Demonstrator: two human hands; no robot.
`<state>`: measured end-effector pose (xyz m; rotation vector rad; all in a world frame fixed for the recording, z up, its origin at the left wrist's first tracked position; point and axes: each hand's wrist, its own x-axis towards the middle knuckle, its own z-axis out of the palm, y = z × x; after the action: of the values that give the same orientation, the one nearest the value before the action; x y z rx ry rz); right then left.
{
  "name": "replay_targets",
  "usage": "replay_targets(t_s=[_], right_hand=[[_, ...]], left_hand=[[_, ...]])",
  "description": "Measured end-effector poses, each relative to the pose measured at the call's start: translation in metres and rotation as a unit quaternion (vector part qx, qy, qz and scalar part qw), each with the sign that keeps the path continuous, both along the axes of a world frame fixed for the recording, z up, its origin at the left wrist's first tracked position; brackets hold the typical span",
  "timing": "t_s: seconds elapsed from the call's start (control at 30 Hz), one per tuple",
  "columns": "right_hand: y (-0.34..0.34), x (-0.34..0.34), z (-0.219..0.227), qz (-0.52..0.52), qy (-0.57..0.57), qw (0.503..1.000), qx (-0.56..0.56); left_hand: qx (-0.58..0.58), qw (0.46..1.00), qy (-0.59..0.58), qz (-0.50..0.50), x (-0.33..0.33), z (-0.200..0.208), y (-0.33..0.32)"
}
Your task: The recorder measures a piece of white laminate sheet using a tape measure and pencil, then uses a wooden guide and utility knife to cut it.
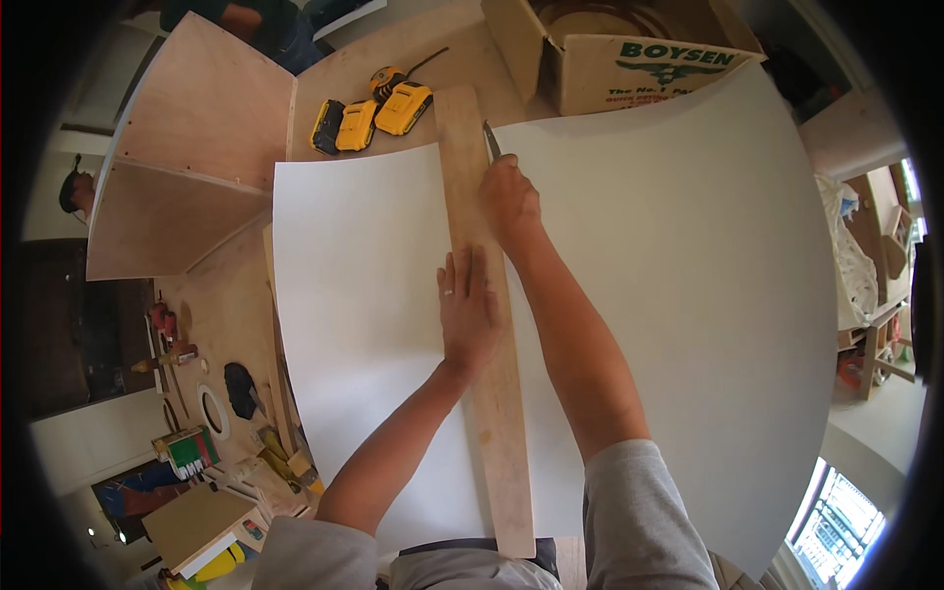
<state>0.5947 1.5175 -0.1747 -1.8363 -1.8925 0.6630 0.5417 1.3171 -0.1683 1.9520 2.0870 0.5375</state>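
Note:
A large white sheet (678, 295) lies spread over the work surface in front of me. Across it, running away from my body, rests a long straight wooden board (494, 423). My left hand (469, 313) presses flat on the board near its middle, fingers stretched forward, a ring on one of them. Farther off, my right hand (511, 200) is closed around a slim cutter knife (493, 144). Its pointed end sits beside the board's right edge, close to the sheet's far edge. Most of the handle is hidden in my fist.
Yellow and black battery packs (356, 125) and a tape measure (388, 81) lie beyond the sheet, left of the board. A cardboard box (649, 74) stands far right. An open plywood box (197, 147) rises at left; tools and offcuts lie below it. Another person (280, 29) is partly visible behind.

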Motion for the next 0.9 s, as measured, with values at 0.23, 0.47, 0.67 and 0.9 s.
replay_targets(t_s=[0.23, 0.47, 0.67, 0.9], right_hand=[[-0.006, -0.004, 0.007, -0.001, 0.009, 1.000, -0.014], [-0.004, 0.008, 0.003, 0.017, 0.042, 0.999, -0.024], [-0.010, 0.006, 0.017, 0.005, 0.056, 0.998, -0.042], [-0.008, 0.003, 0.009, -0.005, 0.046, 0.998, -0.032]], left_hand=[[0.004, 1.000, 0.022, 0.008, -0.002, -0.003, 0.000], [0.002, 1.000, 0.014, 0.004, 0.000, -0.001, 0.001], [-0.012, 1.000, 0.022, 0.009, -0.003, -0.001, 0.001], [-0.003, 1.000, 0.013, 0.009, -0.001, 0.000, 0.002]])
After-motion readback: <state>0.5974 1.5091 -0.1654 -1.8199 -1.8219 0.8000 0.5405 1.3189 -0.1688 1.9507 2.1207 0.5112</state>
